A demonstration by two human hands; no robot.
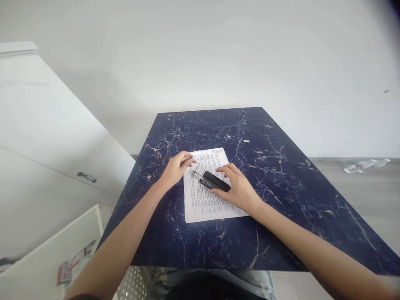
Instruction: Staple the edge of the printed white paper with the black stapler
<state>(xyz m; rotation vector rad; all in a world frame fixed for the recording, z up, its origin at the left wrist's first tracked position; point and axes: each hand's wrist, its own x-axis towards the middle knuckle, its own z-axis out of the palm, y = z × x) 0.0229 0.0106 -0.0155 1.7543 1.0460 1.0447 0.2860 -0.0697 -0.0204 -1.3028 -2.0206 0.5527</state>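
Observation:
A black stapler point(216, 181), its top swung open and a metal rail showing, lies slantwise over a printed sheet of paper point(200, 211). My right hand point(239, 187) is around its right end, thumb below and fingers above. At the sheet's upper left corner, my left hand point(178, 167) is closed in a pinch. Whatever sits between those fingertips is too small to make out. Farther back on the table is a small pale block point(246, 141), which looks like a strip of staples.
The dark blue marble-patterned table point(218, 246) stands against a white wall. To the left is a white cabinet with a black handle point(86, 177), above an open drawer point(40, 266) holding small packets. Clear plastic packaging point(365, 165) lies on the floor at right.

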